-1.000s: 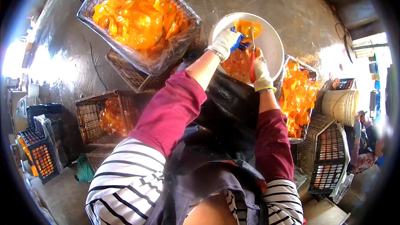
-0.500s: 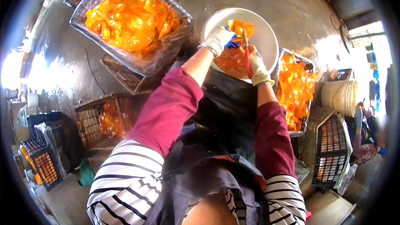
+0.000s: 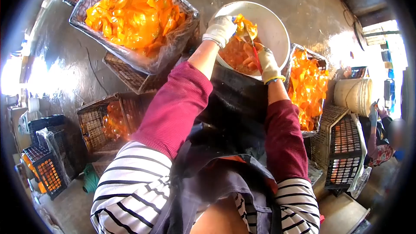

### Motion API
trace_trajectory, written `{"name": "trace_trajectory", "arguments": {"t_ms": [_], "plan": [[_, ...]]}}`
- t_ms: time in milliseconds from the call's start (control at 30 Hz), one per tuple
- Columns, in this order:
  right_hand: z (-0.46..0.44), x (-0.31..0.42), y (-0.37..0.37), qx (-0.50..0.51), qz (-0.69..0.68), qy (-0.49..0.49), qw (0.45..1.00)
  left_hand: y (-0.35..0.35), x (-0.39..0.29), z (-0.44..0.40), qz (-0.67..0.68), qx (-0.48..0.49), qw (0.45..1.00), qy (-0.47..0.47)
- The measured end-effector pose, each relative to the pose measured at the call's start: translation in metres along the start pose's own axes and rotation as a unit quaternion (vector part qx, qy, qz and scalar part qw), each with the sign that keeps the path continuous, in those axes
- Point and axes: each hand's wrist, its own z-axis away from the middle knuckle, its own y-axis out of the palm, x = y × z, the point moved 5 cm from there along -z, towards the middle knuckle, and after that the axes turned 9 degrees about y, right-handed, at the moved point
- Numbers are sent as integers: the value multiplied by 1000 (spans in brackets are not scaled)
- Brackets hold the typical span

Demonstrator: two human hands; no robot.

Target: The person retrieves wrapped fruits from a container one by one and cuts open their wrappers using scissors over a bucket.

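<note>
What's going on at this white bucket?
A person in gloves is working over the white bucket. The left hand grips a glossy orange piece; the right hand holds red-handled scissors, blades up at that piece. Reddish-orange pieces lie in the bucket below. A plastic-lined crate on the person's left and a smaller crate on the right are both heaped with orange pieces. Another person is at far right. The material itself I can't identify.
</note>
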Motion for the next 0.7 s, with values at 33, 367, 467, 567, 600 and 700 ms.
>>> {"name": "trace_trajectory", "arguments": {"t_ms": [33, 367, 467, 567, 600, 700], "plan": [[9, 7, 5, 7, -35, -24, 999, -1, 2, -2, -3, -28, 1000, -1], [-4, 3, 21, 105, -237, -39, 965, 54, 4, -14, 727, -29, 682, -69], [16, 12, 21, 115, -223, 3, 968, 53, 15, -16, 654, -34, 747, -113], [8, 7, 19, 115, -207, 16, 972, 60, 39, -33, 498, -76, 857, -111], [9, 7, 19, 111, -193, 16, 975, 58, 38, -32, 496, -71, 854, -137], [10, 10, 17, 87, -140, 9, 986, 55, 36, -31, 452, -96, 878, -128]]}}
